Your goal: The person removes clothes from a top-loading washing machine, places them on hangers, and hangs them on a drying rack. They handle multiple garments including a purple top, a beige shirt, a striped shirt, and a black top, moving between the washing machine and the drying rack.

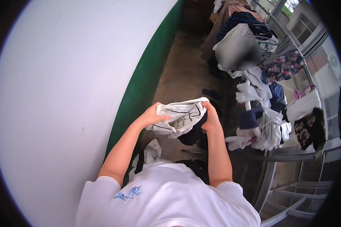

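Observation:
A white garment with dark stripes [176, 130] is stretched between my two hands in front of my body. Its opening faces up and shows the striped inside; which kind of garment it is cannot be made out. My left hand [155, 116] grips the left edge, thumb over the rim. At the right end, my right hand [209, 116] is closed on the rim of the same garment. Dark cloth shows just below and beside the right hand, partly hidden. Beneath the arms, near my body, lies some pale cloth [152, 152].
A white wall [64, 94] with a green lower band [140, 75] runs along the left. To the right, several pieces of laundry [271, 126] hang on a metal rack by the windows. More clothes [246, 22] hang farther back, partly behind a blurred patch. A dark slipper [210, 93] lies on the floor.

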`<state>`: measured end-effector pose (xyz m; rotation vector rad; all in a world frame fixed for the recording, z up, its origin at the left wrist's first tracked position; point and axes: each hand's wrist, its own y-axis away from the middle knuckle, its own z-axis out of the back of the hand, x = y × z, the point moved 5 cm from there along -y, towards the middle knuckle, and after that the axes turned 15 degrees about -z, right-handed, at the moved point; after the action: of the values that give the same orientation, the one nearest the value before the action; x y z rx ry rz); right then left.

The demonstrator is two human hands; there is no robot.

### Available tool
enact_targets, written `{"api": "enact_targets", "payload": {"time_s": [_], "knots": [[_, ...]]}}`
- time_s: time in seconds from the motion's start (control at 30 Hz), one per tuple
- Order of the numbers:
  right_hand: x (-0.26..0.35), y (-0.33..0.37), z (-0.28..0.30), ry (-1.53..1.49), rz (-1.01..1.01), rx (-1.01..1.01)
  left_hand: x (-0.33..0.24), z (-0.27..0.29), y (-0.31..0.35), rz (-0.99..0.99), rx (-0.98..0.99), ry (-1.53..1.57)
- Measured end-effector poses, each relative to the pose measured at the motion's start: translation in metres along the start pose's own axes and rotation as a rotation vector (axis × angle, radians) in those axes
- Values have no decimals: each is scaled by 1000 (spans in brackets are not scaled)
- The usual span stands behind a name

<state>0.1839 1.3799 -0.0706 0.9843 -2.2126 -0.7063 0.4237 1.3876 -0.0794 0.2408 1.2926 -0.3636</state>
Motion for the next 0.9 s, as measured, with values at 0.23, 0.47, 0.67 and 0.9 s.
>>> {"api": "enact_targets", "payload": {"time_s": [0.23,0.47,0.67,0.9], "knots": [[115,-34,-58,447,299,-196,87,19,-163,374,-45,705],[210,-158,-9,732,200,-382,-2,56,-344,110,112,1544],[304,-223,-16,331,181,-238,34,103,-446,160,181,1266],[401,-282,21,-93,308,-156,90,144,-589,199,419,477]]}}
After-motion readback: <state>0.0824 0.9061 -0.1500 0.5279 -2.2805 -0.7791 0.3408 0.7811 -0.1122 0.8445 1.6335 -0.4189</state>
